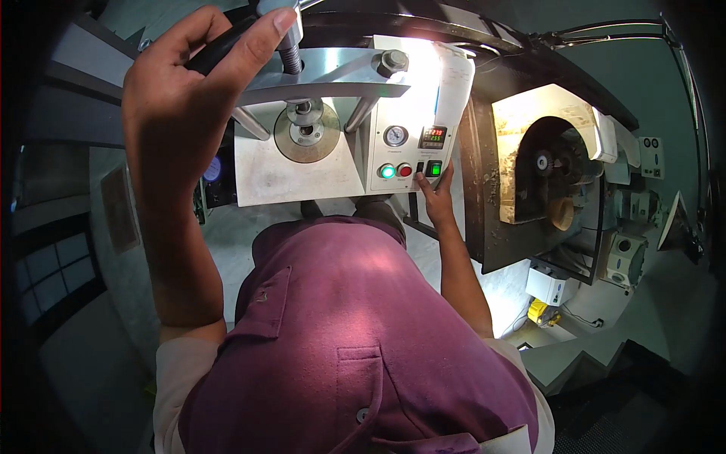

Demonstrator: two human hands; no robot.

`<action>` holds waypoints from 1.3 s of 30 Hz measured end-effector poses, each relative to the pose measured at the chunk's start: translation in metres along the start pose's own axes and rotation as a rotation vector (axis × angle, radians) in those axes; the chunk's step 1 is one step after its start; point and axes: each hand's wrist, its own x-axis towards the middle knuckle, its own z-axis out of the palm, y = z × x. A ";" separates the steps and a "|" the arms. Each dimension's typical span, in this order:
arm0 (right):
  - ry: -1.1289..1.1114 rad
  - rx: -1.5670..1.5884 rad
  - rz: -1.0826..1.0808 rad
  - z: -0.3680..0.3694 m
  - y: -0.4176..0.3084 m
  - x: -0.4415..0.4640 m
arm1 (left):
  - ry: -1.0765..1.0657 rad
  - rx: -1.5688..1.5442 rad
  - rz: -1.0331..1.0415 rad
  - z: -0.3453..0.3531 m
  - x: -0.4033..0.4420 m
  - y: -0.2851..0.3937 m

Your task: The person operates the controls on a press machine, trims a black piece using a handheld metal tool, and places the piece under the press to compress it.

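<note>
Left hand (178,94) curled round handle (218,53), 11 o'clock; likely stiff, heavy: grip outer end. Right hand (439,200) part-open, thumb at switch (420,167), 1 o'clock.

Metal disc (323,145) on white machine top (302,184)

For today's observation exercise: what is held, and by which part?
Left grip: the black handle, beside its metal hub. Right grip: thumb at black switch; hold unclear.

A yellow object (538,312) sits near a white box (546,286), dark-framed panes (45,262) opposite.
</note>
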 end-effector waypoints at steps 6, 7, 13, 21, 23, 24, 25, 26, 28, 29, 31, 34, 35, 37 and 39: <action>0.000 -0.021 0.008 0.000 -0.001 0.000 | -0.012 0.008 -0.002 -0.001 -0.001 0.001; -0.001 -0.022 0.007 0.000 -0.001 0.000 | -0.016 0.003 -0.006 -0.001 -0.001 0.001; 0.007 -0.028 -0.017 0.000 0.001 0.001 | -0.016 -0.007 0.014 -0.001 0.000 0.000; 0.013 -0.061 -0.016 0.001 -0.004 -0.001 | -0.023 0.008 0.025 -0.002 0.000 0.001; 0.007 -0.071 0.010 0.000 -0.003 -0.002 | -0.027 0.022 0.023 -0.002 0.000 -0.001; 0.010 -0.054 0.007 0.000 -0.001 -0.003 | -0.038 0.020 0.028 -0.002 0.000 -0.001; 0.013 -0.038 0.000 0.000 0.001 -0.001 | -0.043 0.019 0.035 -0.003 0.001 -0.002; 0.004 -0.022 -0.008 0.000 0.001 0.000 | -0.031 0.026 0.034 -0.003 0.001 -0.002; -0.002 -0.017 -0.012 -0.001 0.002 0.000 | -0.041 0.029 0.095 -0.002 0.003 -0.003; 0.000 -0.017 -0.001 -0.002 0.003 -0.001 | -0.025 0.043 0.088 -0.004 0.004 -0.004; -0.061 0.047 0.051 -0.004 -0.001 -0.002 | -0.136 -0.118 0.041 -0.010 0.005 -0.006; -0.043 -0.015 -0.050 -0.004 0.009 -0.005 | -0.263 -0.289 0.018 -0.032 0.001 0.012; -0.056 0.036 -0.067 -0.005 0.025 -0.007 | -0.342 -0.394 0.022 -0.035 0.000 0.018; -0.096 0.119 0.000 -0.006 0.015 -0.017 | -0.023 -0.377 0.002 -0.023 -0.005 0.011; -0.115 -0.057 0.077 -0.017 0.057 -0.028 | 0.098 -0.458 0.170 -0.040 0.003 -0.012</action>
